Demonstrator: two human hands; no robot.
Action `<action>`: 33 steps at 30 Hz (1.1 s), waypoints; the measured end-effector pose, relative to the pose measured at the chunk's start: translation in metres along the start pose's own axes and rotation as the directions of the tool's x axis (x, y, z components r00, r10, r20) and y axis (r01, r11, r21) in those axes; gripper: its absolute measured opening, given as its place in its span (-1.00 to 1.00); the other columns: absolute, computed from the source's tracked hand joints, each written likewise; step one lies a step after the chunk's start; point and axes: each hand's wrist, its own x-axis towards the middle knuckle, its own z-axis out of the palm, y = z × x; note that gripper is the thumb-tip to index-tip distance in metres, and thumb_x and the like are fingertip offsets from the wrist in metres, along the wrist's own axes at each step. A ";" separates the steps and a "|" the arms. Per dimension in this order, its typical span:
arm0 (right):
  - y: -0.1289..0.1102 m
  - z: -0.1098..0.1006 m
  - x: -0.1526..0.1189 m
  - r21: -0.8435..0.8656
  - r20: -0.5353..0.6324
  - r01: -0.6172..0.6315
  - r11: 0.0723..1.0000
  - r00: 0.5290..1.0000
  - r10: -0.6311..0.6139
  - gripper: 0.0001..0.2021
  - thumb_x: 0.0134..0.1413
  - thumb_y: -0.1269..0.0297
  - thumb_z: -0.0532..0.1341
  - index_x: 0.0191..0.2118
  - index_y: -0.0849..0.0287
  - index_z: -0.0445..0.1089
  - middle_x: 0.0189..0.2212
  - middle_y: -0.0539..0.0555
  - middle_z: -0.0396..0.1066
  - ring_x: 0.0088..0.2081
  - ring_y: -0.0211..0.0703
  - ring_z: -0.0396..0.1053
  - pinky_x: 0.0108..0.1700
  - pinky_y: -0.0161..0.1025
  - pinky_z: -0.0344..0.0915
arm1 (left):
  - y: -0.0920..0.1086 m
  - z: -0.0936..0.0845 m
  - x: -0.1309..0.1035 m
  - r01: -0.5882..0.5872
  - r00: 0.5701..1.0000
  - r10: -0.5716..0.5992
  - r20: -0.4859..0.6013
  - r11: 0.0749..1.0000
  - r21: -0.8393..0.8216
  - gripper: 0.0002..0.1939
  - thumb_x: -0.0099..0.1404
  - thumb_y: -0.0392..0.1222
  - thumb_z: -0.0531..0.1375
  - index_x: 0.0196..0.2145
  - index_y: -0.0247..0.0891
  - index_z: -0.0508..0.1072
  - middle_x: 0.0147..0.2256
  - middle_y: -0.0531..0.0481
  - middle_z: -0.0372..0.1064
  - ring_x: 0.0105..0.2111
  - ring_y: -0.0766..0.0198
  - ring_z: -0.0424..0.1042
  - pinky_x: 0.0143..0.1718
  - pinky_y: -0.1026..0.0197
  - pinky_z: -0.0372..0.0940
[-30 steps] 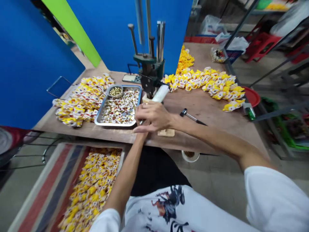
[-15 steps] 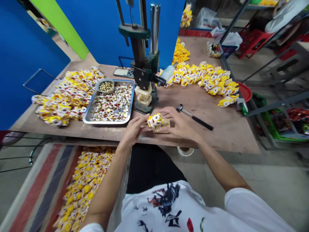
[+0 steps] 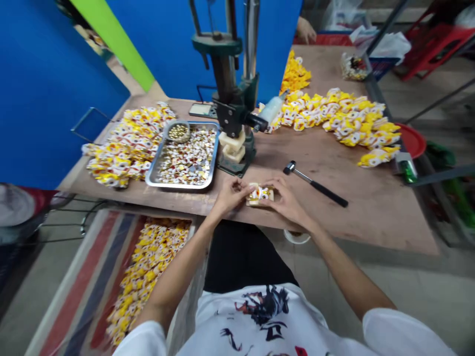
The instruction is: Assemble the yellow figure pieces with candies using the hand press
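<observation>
And there it is, the yellow-and-white figure (image 3: 263, 193) has gone from beside the pale block (image 3: 252, 202) to lying on it, near the front edge of the surface (image 3: 374, 212), so the work now seems centred on that block. The right hand (image 3: 287, 201) is part-open, thumb and fingers at the figure's right side, while the left hand (image 3: 232, 194) is loosely curled at the block's left edge; whether either really grips, I can't tell.

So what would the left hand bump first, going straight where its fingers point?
Probably the small yellow-and-white toy on the pale rectangular block beside the left hand; depth is unclear, so maybe the block's edge.
</observation>
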 end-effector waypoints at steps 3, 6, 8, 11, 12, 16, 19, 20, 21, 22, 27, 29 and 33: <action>0.001 -0.026 0.002 -0.032 -0.078 -0.013 0.999 0.997 0.011 -0.57 0.31 -0.07 0.44 0.18 -0.03 0.52 0.23 0.19 0.48 0.29 0.18 0.44 0.36 0.15 0.41 | 0.019 -0.058 0.017 -0.143 0.948 0.197 -0.250 0.966 0.217 -0.69 0.39 0.09 0.38 -0.34 -0.19 0.54 -0.44 -0.04 0.46 -0.43 0.20 0.37 -0.38 0.16 0.24; 0.005 -0.044 0.002 -0.059 -0.198 -0.073 0.996 0.978 0.060 -0.62 0.37 -0.08 0.38 0.13 0.00 0.54 0.15 0.19 0.54 0.10 0.11 0.55 0.16 0.08 0.54 | 0.030 -0.125 0.036 -0.099 0.860 0.324 -0.394 0.864 0.494 -0.75 0.39 -0.03 0.34 -0.38 -0.19 0.49 -0.40 -0.03 0.45 -0.35 0.17 0.37 -0.23 0.14 0.26; 0.008 -0.044 0.001 -0.025 -0.206 -0.109 0.994 0.973 0.102 -0.64 0.37 -0.10 0.37 0.06 0.03 0.56 0.10 0.18 0.56 0.03 0.08 0.57 0.09 0.04 0.57 | 0.027 -0.152 0.049 -0.024 0.880 0.335 -0.336 0.739 0.674 -0.75 0.35 -0.05 0.37 -0.42 -0.19 0.48 -0.43 -0.03 0.45 -0.37 0.15 0.38 -0.19 0.12 0.26; 0.009 -0.033 -0.002 0.005 -0.188 -0.113 0.994 0.976 0.112 -0.65 0.39 -0.12 0.35 0.01 0.04 0.56 0.08 0.18 0.57 0.03 0.07 0.58 0.06 0.03 0.59 | 0.013 -0.160 0.065 0.083 0.918 0.245 -0.311 0.649 0.757 -0.80 0.28 -0.13 0.40 -0.44 -0.18 0.50 -0.45 -0.05 0.47 -0.35 0.08 0.43 -0.17 0.10 0.28; 0.009 -0.029 -0.002 0.001 -0.190 -0.103 0.995 0.977 0.101 -0.66 0.39 -0.12 0.35 0.00 0.04 0.57 0.08 0.18 0.57 0.03 0.08 0.58 0.06 0.04 0.60 | 0.009 -0.159 0.069 0.116 0.917 0.225 -0.330 0.641 0.758 -0.83 0.26 -0.20 0.39 -0.44 -0.18 0.50 -0.45 -0.05 0.47 -0.34 0.05 0.44 -0.15 0.09 0.29; 0.005 -0.023 -0.004 -0.026 -0.200 -0.042 0.999 0.979 0.036 -0.71 0.41 -0.10 0.34 -0.03 -0.02 0.60 0.04 0.18 0.57 0.01 0.15 0.58 0.04 0.14 0.61 | 0.009 -0.151 0.067 0.094 0.900 0.266 -0.346 0.655 0.749 -0.86 0.25 -0.35 0.32 -0.44 -0.18 0.50 -0.43 -0.07 0.46 -0.29 0.03 0.44 -0.08 0.09 0.30; -0.010 -0.025 0.001 -0.050 -0.193 -0.019 0.999 0.981 0.009 -0.75 0.44 -0.07 0.31 -0.06 -0.06 0.63 -0.01 0.16 0.60 0.01 0.18 0.58 0.06 0.19 0.57 | 0.019 -0.134 0.046 -0.153 0.864 0.451 -0.225 0.660 0.735 -0.91 0.36 -0.30 0.31 -0.33 -0.19 0.57 -0.28 -0.12 0.53 -0.19 0.02 0.47 0.06 0.03 0.32; -0.017 -0.024 0.005 -0.044 -0.189 -0.017 0.999 0.982 0.008 -0.75 0.46 -0.06 0.29 -0.06 -0.06 0.64 -0.02 0.15 0.61 0.00 0.16 0.58 0.07 0.17 0.56 | 0.021 -0.123 0.036 -0.257 0.851 0.499 -0.164 0.668 0.699 -0.94 0.40 -0.26 0.31 -0.27 -0.18 0.61 -0.22 -0.14 0.56 -0.14 0.00 0.49 0.11 0.01 0.32; -0.024 -0.023 0.011 -0.024 -0.176 -0.011 1.000 0.984 0.007 -0.73 0.48 -0.06 0.28 -0.04 -0.05 0.65 -0.02 0.13 0.63 0.01 0.13 0.58 0.07 0.12 0.55 | 0.022 -0.108 0.025 -0.351 0.846 0.525 -0.093 0.680 0.643 -0.95 0.41 -0.22 0.33 -0.22 -0.16 0.64 -0.18 -0.15 0.58 -0.10 -0.02 0.51 0.16 -0.01 0.33; -0.029 -0.020 0.018 0.007 -0.155 -0.003 1.000 0.988 0.004 -0.71 0.48 -0.05 0.28 -0.01 -0.03 0.66 -0.01 0.12 0.64 0.02 0.10 0.58 0.06 0.07 0.54 | 0.022 -0.092 0.014 -0.419 0.852 0.523 -0.016 0.701 0.577 -0.93 0.41 -0.19 0.35 -0.17 -0.13 0.67 -0.15 -0.16 0.60 -0.06 -0.04 0.53 0.19 -0.02 0.33; -0.027 0.003 0.047 0.155 0.051 0.006 0.988 0.999 -0.014 -0.63 0.39 -0.12 0.36 -0.11 0.09 0.72 -0.10 0.11 0.70 -0.08 0.02 0.61 -0.06 -0.10 0.48 | 0.011 -0.017 -0.016 -0.427 0.904 0.391 0.175 0.850 0.307 -0.84 0.31 -0.19 0.45 -0.13 -0.06 0.71 -0.06 -0.19 0.65 0.06 -0.06 0.57 0.33 -0.05 0.34; -0.015 0.009 0.053 0.181 0.085 -0.027 0.983 0.996 0.012 -0.60 0.35 -0.15 0.38 -0.17 0.12 0.72 -0.17 0.11 0.71 -0.14 0.01 0.60 -0.09 -0.12 0.45 | 0.005 -0.006 -0.014 -0.378 0.925 0.354 0.135 0.892 0.249 -0.83 0.27 -0.22 0.48 -0.17 -0.06 0.71 -0.06 -0.20 0.65 0.08 -0.04 0.59 0.35 -0.05 0.35; 0.007 0.012 0.058 0.159 0.073 -0.019 0.987 0.997 0.007 -0.56 0.26 -0.19 0.41 -0.23 0.13 0.74 -0.22 0.14 0.71 -0.19 -0.01 0.58 -0.12 -0.14 0.41 | -0.006 -0.002 -0.009 -0.326 0.945 0.322 0.048 0.929 0.175 -0.83 0.27 -0.20 0.48 -0.16 -0.10 0.70 -0.03 -0.19 0.65 0.09 0.01 0.59 0.30 0.00 0.40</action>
